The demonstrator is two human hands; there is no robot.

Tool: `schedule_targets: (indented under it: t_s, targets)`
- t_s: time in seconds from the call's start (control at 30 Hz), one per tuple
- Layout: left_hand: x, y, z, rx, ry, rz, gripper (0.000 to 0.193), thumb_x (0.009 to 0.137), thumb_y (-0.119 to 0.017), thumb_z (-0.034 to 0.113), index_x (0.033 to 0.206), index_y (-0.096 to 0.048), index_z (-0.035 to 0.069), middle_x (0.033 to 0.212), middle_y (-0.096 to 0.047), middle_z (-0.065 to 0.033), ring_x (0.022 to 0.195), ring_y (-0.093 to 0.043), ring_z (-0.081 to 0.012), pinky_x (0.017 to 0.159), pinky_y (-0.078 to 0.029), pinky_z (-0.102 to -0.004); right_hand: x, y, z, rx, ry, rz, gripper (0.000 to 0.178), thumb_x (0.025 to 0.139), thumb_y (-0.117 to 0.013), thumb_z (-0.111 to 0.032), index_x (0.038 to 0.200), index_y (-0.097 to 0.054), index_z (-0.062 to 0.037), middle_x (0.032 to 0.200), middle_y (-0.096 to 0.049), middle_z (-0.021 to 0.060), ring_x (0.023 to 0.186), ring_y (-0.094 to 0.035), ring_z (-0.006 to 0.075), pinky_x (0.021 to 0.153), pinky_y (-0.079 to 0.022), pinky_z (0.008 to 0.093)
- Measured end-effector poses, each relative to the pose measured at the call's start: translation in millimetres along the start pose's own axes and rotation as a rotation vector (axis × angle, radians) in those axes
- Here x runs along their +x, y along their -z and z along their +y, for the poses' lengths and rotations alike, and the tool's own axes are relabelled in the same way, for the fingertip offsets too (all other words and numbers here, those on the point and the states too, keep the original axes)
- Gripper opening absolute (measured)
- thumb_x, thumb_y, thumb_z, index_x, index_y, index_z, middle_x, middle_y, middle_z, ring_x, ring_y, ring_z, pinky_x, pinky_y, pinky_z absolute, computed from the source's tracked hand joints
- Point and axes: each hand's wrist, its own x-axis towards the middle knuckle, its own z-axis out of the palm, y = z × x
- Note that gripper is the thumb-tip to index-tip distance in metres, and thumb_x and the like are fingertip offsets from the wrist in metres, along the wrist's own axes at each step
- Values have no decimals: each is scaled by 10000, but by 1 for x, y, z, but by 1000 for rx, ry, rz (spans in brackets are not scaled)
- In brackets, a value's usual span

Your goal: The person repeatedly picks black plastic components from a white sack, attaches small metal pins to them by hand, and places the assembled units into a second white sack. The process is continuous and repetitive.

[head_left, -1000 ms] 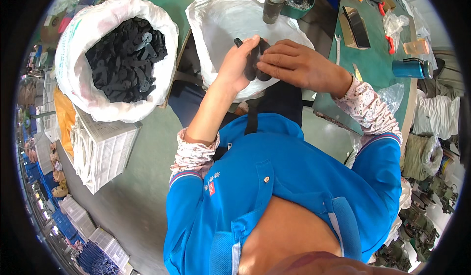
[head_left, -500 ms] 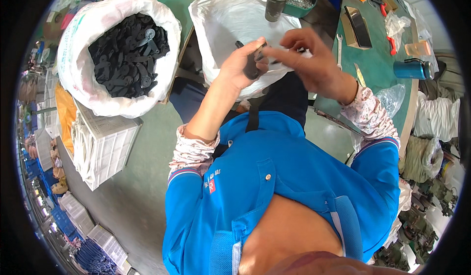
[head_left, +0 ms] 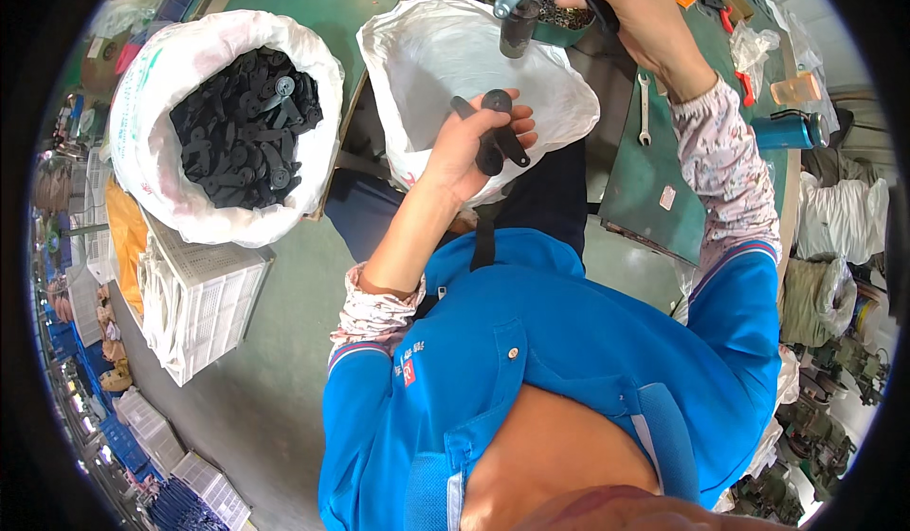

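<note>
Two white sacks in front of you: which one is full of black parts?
The white sack on the left, heaped with black plastic parts. The sack under the left hand, the other one, shows only bare white lining.

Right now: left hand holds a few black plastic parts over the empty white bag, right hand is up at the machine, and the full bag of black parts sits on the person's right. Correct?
One error: the full bag of black parts sits on the person's left, not right, as the head view shows. The rest holds: the left hand holds a few black plastic parts over the empty white bag, and the right hand is up at the machine.

Flat black plastic parts (head_left: 493,133) — round-headed, stemmed, perhaps three — fanned over white bag's mouth.
</note>
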Motion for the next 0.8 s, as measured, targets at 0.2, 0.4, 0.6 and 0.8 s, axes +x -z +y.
schedule_targets:
  t_s: [0.2,0.4,0.6,0.8]
  targets:
    - [-4,-7,4,120,-57,-61,296,880,-576,97,1157,-509,14,1047,-626,-143,838,-630,-179,728,-532,-302,13,-10,-9,-153,-84,-52,186,931,-531,-110,988,-599,54,593,-612,92,380,-502,119,366,-400,238]
    - [1,4,5,97,-109,-87,691,887,-560,158,1422,-145,22,1101,-581,-274,875,-642,-312,684,-539,-346,7,-8,-11,-103,-77,-94,226,938,-515,-116,1050,-601,61,570,-595,75,355,-455,90,343,-338,206]
    - [-1,-10,5,94,-146,-29,767,935,-455,298,1475,53,103,1073,-587,-282,801,-638,-280,621,-508,-312,-5,-14,16,-60,-200,-33,227,948,-521,-170,1025,-601,28,606,-609,58,402,-509,79,381,-398,191]
    - [0,-12,0,206,-145,-71,667,966,-379,362,1489,-38,127,949,-618,-171,688,-590,-202,580,-478,-292,-77,4,123,-349,-201,-527,375,950,-541,-328,1114,-597,4,901,-650,70,878,-614,121,783,-476,246]
